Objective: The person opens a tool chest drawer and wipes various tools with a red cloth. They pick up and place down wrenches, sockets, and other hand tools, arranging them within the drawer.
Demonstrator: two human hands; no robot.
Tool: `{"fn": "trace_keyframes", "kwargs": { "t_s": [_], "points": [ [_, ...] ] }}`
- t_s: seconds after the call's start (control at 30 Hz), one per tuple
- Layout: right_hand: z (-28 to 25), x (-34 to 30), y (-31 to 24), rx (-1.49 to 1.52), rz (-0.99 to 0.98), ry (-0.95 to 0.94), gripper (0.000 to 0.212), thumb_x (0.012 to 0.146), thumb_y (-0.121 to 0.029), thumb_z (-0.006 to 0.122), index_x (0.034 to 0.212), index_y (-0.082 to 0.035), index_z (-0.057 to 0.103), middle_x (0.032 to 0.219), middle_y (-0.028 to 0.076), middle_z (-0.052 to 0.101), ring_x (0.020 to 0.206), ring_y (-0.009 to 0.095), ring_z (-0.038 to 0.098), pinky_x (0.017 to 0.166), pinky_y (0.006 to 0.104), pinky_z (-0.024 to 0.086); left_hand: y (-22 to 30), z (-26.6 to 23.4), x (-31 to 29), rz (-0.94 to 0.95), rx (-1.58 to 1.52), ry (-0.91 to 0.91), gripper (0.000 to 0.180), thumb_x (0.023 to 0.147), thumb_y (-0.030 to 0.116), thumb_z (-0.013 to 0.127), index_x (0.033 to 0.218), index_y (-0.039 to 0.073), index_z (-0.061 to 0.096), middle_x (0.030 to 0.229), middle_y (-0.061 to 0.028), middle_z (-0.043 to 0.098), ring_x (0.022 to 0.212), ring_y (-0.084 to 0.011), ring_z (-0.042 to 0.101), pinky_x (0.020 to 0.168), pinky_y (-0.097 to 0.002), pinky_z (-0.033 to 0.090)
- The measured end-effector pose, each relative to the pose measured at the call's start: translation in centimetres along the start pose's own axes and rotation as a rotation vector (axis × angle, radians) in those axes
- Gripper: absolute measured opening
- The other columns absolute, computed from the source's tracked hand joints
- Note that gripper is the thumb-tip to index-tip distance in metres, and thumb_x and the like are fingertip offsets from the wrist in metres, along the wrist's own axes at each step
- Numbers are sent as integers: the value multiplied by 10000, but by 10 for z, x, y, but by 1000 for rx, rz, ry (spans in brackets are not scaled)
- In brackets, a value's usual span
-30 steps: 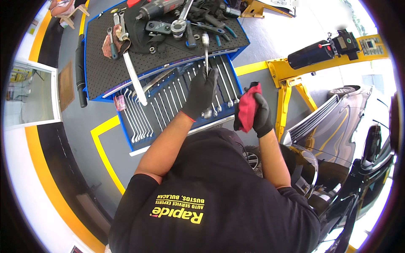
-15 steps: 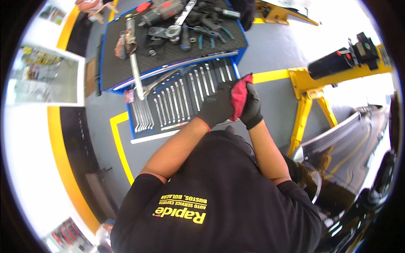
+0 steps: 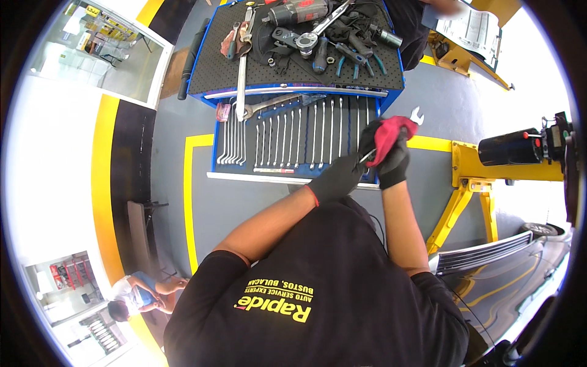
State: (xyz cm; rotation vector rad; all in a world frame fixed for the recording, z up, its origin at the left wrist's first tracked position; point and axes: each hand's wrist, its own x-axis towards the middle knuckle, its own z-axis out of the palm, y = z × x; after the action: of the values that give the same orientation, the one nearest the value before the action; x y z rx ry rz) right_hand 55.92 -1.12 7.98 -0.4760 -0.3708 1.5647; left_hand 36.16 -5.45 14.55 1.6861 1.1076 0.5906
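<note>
A silver wrench is held over the right end of the open drawer; its open-ended jaw (image 3: 417, 116) sticks out past a red cloth (image 3: 385, 142). My right hand (image 3: 396, 164), in a black glove, is closed around the cloth, which wraps the wrench's shaft. My left hand (image 3: 339, 177), gloved in black too, closes on the wrench's lower end, of which a short metal piece shows beside the cloth. Below the hands, the drawer (image 3: 244, 176) holds rows of silver wrenches (image 3: 298, 137). A large adjustable wrench (image 3: 269, 105) lies across the drawer's back left.
The blue tool cabinet's top (image 3: 214, 67) carries an impact wrench (image 3: 298, 11), a ratchet (image 3: 307, 41), pliers (image 3: 351, 56) and sockets. Beyond it a person in dark clothes (image 3: 406, 27) stands near papers (image 3: 471, 27). A yellow stand (image 3: 468, 196) and a car (image 3: 507, 269) are at right.
The wrench's jaw now shows beyond the cloth, where before only the cloth was visible. My hands have shifted right, and the whole view has swung, bringing a seated person in at lower left.
</note>
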Motion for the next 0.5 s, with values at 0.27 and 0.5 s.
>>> {"fn": "trace_keyframes", "kwargs": {
  "t_s": [0.27, 0.5],
  "points": [
    [8, 38, -64, -28, 65, -69, 587, 1063, -620, 546, 1242, -65, 613, 1070, 84, 679, 967, 253, 676, 882, 388, 574, 40, -9, -5, -92, -99, -208, 347, 1100, 351, 538, 1115, 18, 632, 918, -276, 711, 841, -487, 692, 735, -561, 509],
    [36, 13, -6, -552, -139, 320, 545, 1103, -522, 538, 1329, -33, 622, 1198, 106, 682, 1084, 220, 661, 950, 393, 550, 6, -3, 13, 166, -104, -22, 356, 1091, 363, 545, 1168, 29, 644, 994, -270, 714, 953, -479, 685, 832, -548, 510]
  ]
}}
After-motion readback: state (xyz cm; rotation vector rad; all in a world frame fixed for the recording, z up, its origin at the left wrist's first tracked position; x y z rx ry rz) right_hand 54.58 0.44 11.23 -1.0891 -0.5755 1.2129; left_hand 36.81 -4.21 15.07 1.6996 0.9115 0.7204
